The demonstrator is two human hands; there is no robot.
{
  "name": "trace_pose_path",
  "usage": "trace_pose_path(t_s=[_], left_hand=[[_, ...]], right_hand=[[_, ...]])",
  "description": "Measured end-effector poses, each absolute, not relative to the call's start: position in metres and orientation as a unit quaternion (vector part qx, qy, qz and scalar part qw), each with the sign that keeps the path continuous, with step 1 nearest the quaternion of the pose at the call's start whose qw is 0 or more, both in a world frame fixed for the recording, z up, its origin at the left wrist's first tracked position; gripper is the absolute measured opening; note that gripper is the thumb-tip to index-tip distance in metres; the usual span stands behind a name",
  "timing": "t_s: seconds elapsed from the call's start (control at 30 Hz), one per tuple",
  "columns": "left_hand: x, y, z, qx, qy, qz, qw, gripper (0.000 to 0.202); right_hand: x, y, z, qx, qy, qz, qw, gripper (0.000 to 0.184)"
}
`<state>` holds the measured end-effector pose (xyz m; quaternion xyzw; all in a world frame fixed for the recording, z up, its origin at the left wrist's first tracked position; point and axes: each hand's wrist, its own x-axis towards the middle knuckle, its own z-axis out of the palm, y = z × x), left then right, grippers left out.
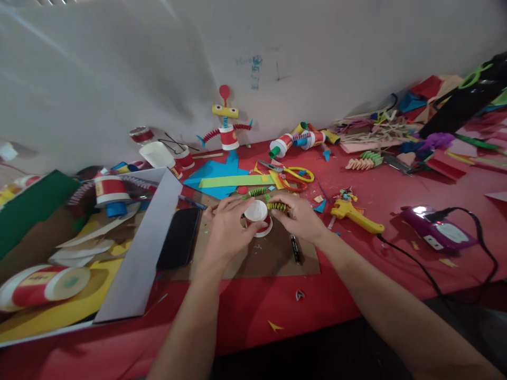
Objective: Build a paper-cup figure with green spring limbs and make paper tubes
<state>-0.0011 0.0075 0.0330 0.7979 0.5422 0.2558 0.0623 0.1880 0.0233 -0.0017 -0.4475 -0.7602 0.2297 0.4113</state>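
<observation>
A small red-and-white paper cup (261, 230) stands upside down on a brown cardboard sheet (253, 264), its white base facing up. My left hand (229, 229) is closed around the cup's left side, thumb across the front. At the cup's right side, my right hand (299, 219) pinches a green-and-yellow accordion-folded paper strip (276, 206) between thumb and fingers. Whether the strip is stuck to the cup I cannot tell. Another green folded strip (257, 191) lies just behind the cup. A black marker-like stick (295, 249) lies below my right hand.
A yellow glue gun (356, 215) and scissors (295, 174) lie to the right and behind. A phone (180, 237) and a white-walled box (138, 264) are at left. A finished cup figure (228, 137) stands by the wall. A purple power block (439, 229) trails cables.
</observation>
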Motion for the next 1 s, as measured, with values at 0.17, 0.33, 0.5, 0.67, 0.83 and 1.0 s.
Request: trace_pose_path(t_s=[0.17, 0.33, 0.5, 0.67, 0.83, 1.0], left_hand=[[0.000, 0.006, 0.034, 0.795, 0.549, 0.253, 0.057, 0.042], [0.001, 0.006, 0.035, 0.794, 0.553, 0.248, 0.055, 0.041], [0.001, 0.006, 0.035, 0.798, 0.548, 0.245, 0.057, 0.043], [0.000, 0.006, 0.034, 0.798, 0.547, 0.249, 0.046, 0.042], [0.000, 0.004, 0.035, 0.800, 0.546, 0.246, 0.044, 0.044], [0.001, 0.004, 0.035, 0.797, 0.550, 0.246, 0.041, 0.043]], right_hand=[[0.187, 0.022, 0.001, -0.456, -0.757, 0.221, 0.412, 0.016], [0.188, 0.022, 0.003, -0.430, -0.783, 0.190, 0.407, 0.017], [0.186, 0.023, 0.003, -0.417, -0.795, 0.179, 0.402, 0.019], [0.187, 0.024, 0.003, -0.416, -0.797, 0.185, 0.396, 0.019], [0.194, 0.021, 0.006, -0.419, -0.803, 0.189, 0.378, 0.033], [0.198, 0.019, 0.009, -0.446, -0.799, 0.201, 0.350, 0.036]])
